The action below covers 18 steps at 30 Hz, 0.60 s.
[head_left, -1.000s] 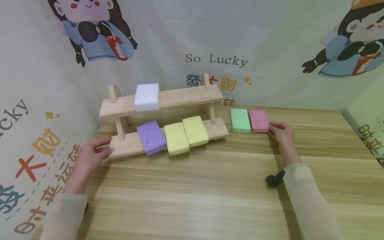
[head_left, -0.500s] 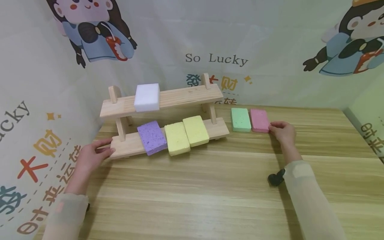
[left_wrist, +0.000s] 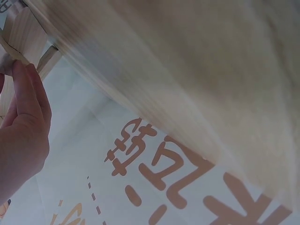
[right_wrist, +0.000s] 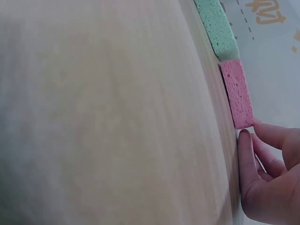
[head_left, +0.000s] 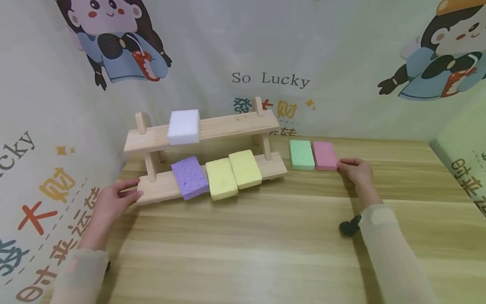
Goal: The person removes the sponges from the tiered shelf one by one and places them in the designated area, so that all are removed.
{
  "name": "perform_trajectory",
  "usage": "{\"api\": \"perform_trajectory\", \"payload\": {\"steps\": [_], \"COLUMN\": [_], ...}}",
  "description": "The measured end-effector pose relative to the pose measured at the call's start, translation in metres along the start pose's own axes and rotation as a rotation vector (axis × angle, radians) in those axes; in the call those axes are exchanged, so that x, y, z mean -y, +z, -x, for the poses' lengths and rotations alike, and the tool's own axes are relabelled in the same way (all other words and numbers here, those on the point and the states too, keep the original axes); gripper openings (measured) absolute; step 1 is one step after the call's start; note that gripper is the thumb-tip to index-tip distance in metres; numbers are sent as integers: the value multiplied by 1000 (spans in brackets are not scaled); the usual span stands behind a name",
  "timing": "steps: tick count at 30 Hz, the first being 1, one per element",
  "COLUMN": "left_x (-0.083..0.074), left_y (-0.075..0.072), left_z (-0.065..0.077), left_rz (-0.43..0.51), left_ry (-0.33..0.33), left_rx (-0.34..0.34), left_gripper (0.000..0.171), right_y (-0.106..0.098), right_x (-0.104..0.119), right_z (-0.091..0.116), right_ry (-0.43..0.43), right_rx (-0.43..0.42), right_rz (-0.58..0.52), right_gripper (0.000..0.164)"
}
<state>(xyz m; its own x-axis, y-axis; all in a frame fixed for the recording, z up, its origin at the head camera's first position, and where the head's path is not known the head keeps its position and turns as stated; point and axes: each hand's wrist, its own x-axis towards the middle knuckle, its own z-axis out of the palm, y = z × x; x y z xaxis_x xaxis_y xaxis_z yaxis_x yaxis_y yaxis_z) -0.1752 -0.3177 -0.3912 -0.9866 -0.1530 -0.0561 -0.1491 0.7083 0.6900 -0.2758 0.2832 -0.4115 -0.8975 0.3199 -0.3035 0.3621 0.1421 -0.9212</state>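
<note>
Bilaterally, the hands work at opposite ends of the layout. The left hand (head_left: 112, 202) grasps the left end of the lower shelf (head_left: 157, 185) of a wooden rack (head_left: 150, 166), thumb toward the front and fingers farther back, a hold that probably serves to steady the rack. The right hand (head_left: 358, 172) is clasped around nothing: its fingertips rest against the free right-hand end of the pink sponge (head_left: 324, 155). Contact at one end, as the right wrist view confirms, suits nudging or aligning better than lifting. That sponge lies flat on the table (head_left: 228, 245) to the right of the rack, close beside the green sponge (head_left: 301, 155), their long sides roughly parallel, presumably to form a neat row.

Farther inward, the rack carries its load on two levels. On the lower shelf lie a purple sponge (head_left: 190, 177), set askew, and two yellow ones, the left yellow sponge (head_left: 222, 178) and the right yellow sponge (head_left: 245, 169), side by side and touching. All three overhang the front edge, apparently because the board is shallower than they are long. The upper shelf (head_left: 235, 122) bears one white block (head_left: 184, 126), near the left end. Behind everything hangs a printed backdrop (head_left: 341, 63).
</note>
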Motion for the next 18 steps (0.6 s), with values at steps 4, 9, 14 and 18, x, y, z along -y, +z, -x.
{"api": "perform_trajectory", "payload": {"steps": [4, 9, 14, 18], "left_x": [1, -1, -2, 0], "left_y": [0, -1, -2, -2], "left_z": [0, 1, 2, 2], "left_rz": [1, 4, 12, 10], "left_ry": [2, 5, -9, -27], "left_rx": [-3, -6, 6, 13], "left_gripper": [49, 49, 50, 51], "right_y": [-1, -1, 1, 1], "right_x": [-3, -4, -3, 1], "right_z": [2, 3, 3, 7], "right_ry": [-25, -54, -44, -41], "right_rx": [16, 16, 28, 18], "right_rz": [-96, -81, -109, -172], "right_gripper": [3, 7, 9, 8]}}
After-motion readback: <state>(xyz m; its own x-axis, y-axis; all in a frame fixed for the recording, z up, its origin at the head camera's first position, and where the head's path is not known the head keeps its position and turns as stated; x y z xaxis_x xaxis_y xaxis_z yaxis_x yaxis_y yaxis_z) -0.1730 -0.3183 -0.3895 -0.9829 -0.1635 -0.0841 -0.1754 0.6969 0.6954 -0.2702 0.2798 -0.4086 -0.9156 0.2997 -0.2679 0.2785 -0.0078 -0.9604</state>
